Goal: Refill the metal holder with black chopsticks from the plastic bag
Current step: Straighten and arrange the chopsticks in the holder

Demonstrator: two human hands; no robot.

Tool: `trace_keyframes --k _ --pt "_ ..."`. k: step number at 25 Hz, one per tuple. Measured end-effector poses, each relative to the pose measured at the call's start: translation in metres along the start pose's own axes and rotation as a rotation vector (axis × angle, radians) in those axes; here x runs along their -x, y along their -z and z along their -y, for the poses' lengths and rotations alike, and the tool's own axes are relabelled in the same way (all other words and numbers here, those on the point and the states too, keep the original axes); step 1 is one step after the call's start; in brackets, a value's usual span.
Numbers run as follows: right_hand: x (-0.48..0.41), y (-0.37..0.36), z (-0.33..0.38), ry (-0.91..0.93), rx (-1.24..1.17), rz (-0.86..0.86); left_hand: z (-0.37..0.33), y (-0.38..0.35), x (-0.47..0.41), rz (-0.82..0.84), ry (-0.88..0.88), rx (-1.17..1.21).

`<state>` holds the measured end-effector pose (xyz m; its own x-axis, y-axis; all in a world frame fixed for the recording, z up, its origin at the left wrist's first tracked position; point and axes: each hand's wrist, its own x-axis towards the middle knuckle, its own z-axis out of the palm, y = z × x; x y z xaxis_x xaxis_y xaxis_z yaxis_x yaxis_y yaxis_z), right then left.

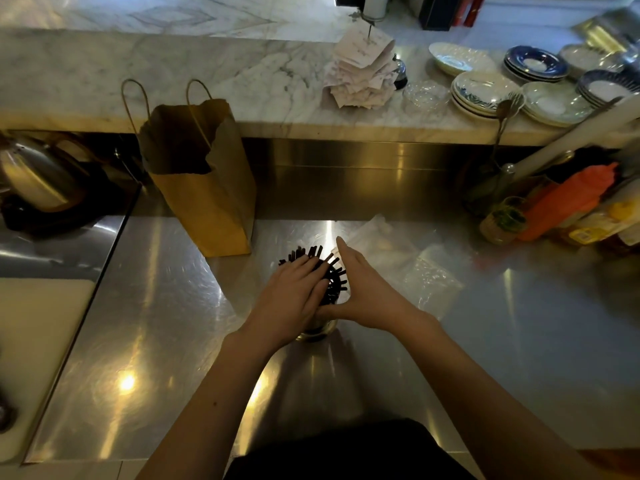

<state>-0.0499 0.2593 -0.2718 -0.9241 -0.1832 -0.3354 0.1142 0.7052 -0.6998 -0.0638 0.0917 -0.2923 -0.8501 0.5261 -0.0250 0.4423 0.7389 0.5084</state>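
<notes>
Both hands are right on the round shiny metal holder [317, 330], dead centre of the steel counter [145, 306]. The black chopsticks [313, 259] stand roughly upright, tips fanning toward 12 o'clock. Left hand [294, 296] lies flat, fingers spread on the tips; right hand [363, 289] cups the 3 o'clock side, gripping nothing. The crumpled clear plastic bag [426, 275] lies at 2 o'clock, nearer the right hand.

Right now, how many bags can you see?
2. A brown paper bag stands on the steel counter, left of and behind the chopsticks. A clear plastic bag lies flat just right of the right hand. Others could be hidden.
</notes>
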Motion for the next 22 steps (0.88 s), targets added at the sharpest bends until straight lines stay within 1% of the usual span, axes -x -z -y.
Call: trace_keyframes --k 2,3,6,7,10,12,16,18,22 --pt "0.005 0.001 -0.005 -0.005 -0.088 -0.017 0.001 0.0 -0.002 0.055 -0.004 -0.068" --pt "0.007 0.001 -0.008 -0.008 -0.13 -0.029 0.0 -0.001 -0.003 0.051 -0.005 -0.073" --pt "0.015 0.002 -0.017 -0.009 -0.192 -0.045 -0.009 -0.004 -0.002 -0.081 0.024 0.023" --pt "0.018 0.002 -0.02 -0.008 -0.198 -0.046 -0.011 -0.006 -0.002 -0.094 0.04 0.035" --pt "0.025 0.004 -0.03 -0.004 -0.223 -0.039 -0.009 -0.016 0.0 -0.014 0.009 -0.083" --pt "0.029 0.006 -0.039 -0.012 -0.221 -0.057 -0.004 -0.022 0.001 -0.023 -0.029 -0.153" --pt "0.032 0.016 -0.054 -0.013 -0.211 -0.085 -0.007 -0.021 0.003 -0.021 0.023 -0.05" --pt "0.031 0.021 -0.062 -0.009 -0.202 -0.106 -0.022 -0.015 0.003 -0.083 0.022 0.019" --pt "0.027 0.034 -0.082 -0.021 -0.201 -0.18 -0.078 -0.012 -0.002 -0.353 -0.038 0.234"
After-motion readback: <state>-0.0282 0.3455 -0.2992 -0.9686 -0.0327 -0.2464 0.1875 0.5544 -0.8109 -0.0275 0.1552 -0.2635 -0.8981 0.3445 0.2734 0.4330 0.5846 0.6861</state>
